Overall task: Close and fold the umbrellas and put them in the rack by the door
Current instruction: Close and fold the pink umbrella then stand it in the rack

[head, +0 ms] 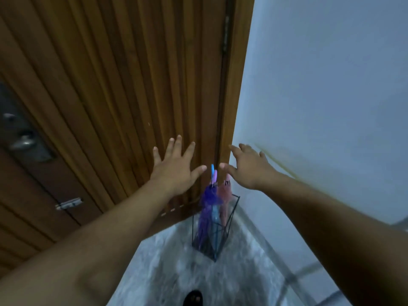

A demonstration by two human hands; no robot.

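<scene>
Umbrellas [208, 204]: folded, standing in wire rack [229, 219] | rack: on grey marbled floor [167, 257], in corner between ribbed wooden door [114, 85] and pale wall [331, 85] | left hand [174, 171]: fingers spread, holding nothing | right hand [248, 167]: fingers spread, holding nothing

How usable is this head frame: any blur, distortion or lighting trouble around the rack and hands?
Head view: dim, bluish light, no glare. Motion blur smears the umbrellas in the wire rack and the marbled floor; the right hand is softer than the left hand. Wide-angle distortion tilts the door and stretches both forearms.
</scene>
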